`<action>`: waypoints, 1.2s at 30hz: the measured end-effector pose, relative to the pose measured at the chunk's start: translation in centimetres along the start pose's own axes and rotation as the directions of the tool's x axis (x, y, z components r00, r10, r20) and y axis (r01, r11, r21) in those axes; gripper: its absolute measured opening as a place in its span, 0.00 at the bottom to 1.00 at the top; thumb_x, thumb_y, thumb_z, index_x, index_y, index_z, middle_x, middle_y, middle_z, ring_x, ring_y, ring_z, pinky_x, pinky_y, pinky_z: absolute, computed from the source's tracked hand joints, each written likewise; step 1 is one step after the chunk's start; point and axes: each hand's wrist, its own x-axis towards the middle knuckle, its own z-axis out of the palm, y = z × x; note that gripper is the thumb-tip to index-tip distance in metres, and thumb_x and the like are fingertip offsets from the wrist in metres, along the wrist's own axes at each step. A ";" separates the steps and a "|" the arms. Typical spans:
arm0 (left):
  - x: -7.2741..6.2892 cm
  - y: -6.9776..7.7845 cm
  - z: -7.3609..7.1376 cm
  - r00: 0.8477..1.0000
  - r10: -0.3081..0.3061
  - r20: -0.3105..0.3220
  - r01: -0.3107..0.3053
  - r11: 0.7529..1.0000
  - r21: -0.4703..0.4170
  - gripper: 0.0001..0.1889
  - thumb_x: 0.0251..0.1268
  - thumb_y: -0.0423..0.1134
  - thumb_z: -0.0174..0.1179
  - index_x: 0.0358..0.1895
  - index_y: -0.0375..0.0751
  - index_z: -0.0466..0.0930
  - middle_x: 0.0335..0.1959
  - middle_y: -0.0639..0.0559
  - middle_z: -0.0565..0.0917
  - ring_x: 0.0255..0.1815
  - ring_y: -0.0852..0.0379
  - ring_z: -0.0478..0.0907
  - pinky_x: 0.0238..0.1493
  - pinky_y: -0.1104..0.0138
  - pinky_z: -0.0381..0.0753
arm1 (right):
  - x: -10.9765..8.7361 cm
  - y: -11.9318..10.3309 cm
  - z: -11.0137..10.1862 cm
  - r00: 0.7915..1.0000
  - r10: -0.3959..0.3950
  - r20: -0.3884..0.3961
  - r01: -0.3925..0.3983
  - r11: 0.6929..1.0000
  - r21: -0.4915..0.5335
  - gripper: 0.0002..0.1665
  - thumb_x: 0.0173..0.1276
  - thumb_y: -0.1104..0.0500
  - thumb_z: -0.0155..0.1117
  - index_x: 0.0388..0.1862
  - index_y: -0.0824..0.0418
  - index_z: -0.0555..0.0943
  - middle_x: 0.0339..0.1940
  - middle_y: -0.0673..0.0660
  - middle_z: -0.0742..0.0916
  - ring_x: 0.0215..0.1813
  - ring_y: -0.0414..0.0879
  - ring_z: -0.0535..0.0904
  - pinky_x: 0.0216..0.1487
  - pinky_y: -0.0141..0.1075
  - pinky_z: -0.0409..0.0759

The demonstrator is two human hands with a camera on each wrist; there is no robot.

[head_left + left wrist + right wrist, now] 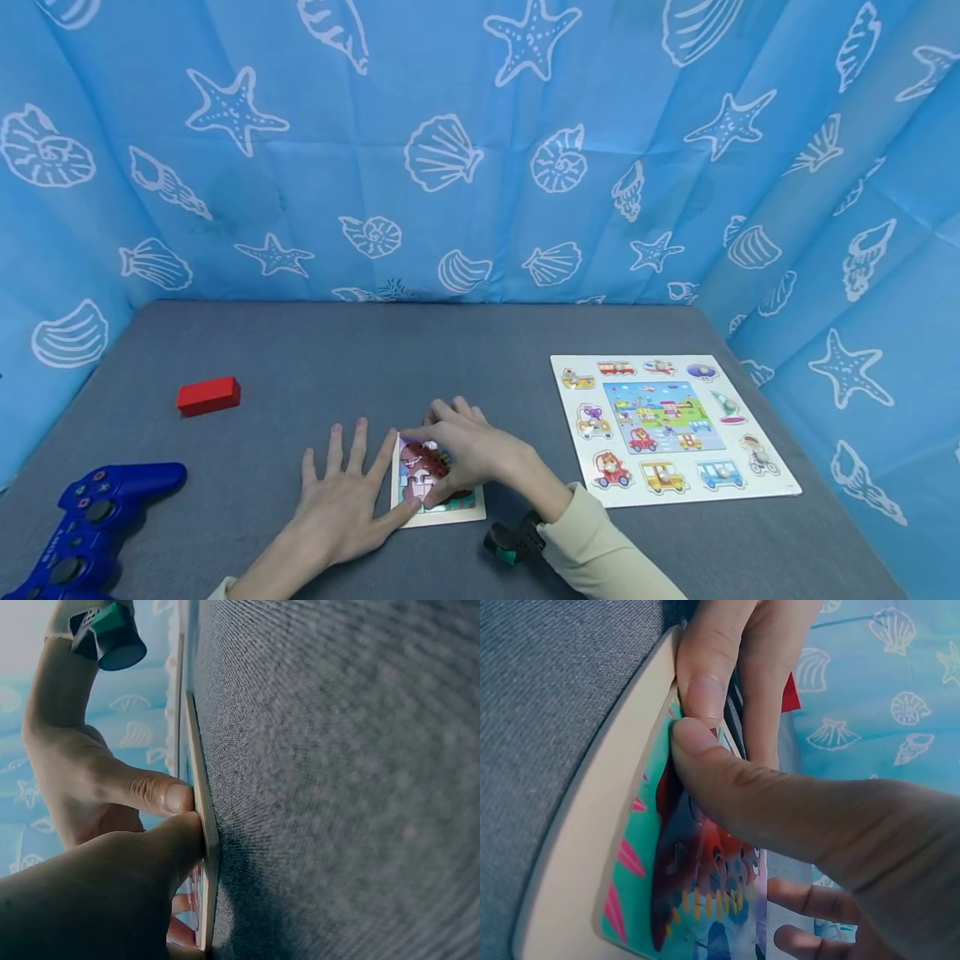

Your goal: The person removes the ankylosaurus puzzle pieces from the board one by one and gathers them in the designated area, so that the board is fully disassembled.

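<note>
A small wooden jigsaw puzzle [447, 517] lies near the front of the table, its pieces forming a reddish-brown dinosaur picture. My left hand [337, 504] rests on the grey cloth with fingers spread, index fingertip at the puzzle's far left corner and thumb on its near left part. Over the right half of the puzzle, my right hand [472, 450] arches. Its thumb presses on the pieces beside the left thumb; its other fingers reach to the far edge. In the right wrist view, the dinosaur picture [705, 862] shows below the thumb. The right palm hides part of the picture.
A larger vehicle peg puzzle [585, 487] lies to the right. At the left are a red block [209, 396] and a blue game controller [97, 517]. Behind the table [337, 342] hangs a blue shell-print curtain [315, 200]. A black wrist camera [513, 540] sits at the right cuff.
</note>
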 end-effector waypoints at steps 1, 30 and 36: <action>0.0 0.0 0.0 1.000 0.001 -0.002 -0.001 1.000 0.004 0.53 0.60 0.80 0.51 0.83 0.52 0.54 0.83 0.30 0.49 0.81 0.20 0.41 0.66 0.19 0.42 | 0.0 0.0 0.0 1.000 0.000 0.004 0.000 1.000 0.011 0.50 0.49 0.43 0.86 0.72 0.45 0.76 0.57 0.51 0.78 0.47 0.41 0.63 0.44 0.31 0.64; 0.5 -0.2 -0.7 0.993 0.038 -0.111 -0.024 0.992 0.122 0.52 0.50 0.82 0.59 0.77 0.60 0.67 0.72 0.36 0.71 0.65 0.35 0.70 0.51 0.41 0.73 | 0.8 0.0 0.5 0.997 -0.009 -0.074 0.020 0.989 0.146 0.29 0.64 0.52 0.77 0.63 0.54 0.81 0.47 0.52 0.81 0.39 0.36 0.74 0.39 0.28 0.74; 0.6 -0.4 -0.5 0.992 0.045 -0.115 -0.030 0.992 0.126 0.52 0.49 0.84 0.57 0.77 0.62 0.66 0.72 0.37 0.71 0.63 0.37 0.70 0.50 0.44 0.71 | 1.0 -0.3 0.5 0.997 -0.003 -0.081 0.014 0.992 0.125 0.27 0.65 0.52 0.76 0.60 0.55 0.80 0.51 0.52 0.82 0.40 0.37 0.75 0.39 0.29 0.75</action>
